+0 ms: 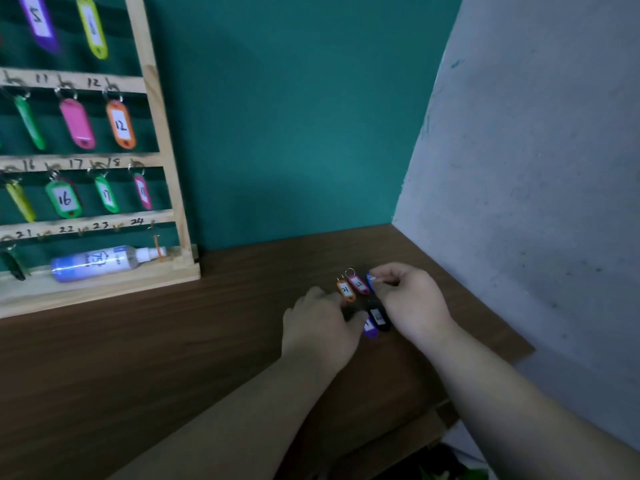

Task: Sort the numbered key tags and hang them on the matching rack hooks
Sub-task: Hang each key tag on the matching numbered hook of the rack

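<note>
Several loose key tags lie in a small cluster on the brown table: an orange tag point(346, 290), a pink tag point(358, 284), a black tag point(378, 318) and a purple tag point(370, 330). My right hand point(410, 301) pinches a blue tag point(371, 280) at the cluster's far right. Beside the orange tag, my left hand point(320, 327) rests on the table with its fingers over part of the cluster. The wooden key rack point(162, 133) stands at the far left, with coloured tags hanging under numbers such as 12, 16 and 17.
A spray bottle point(104, 262) lies on the rack's bottom ledge. A teal wall rises behind the table, and a grey wall point(536, 168) closes in the right side. The table's right edge point(512, 341) is near my right forearm.
</note>
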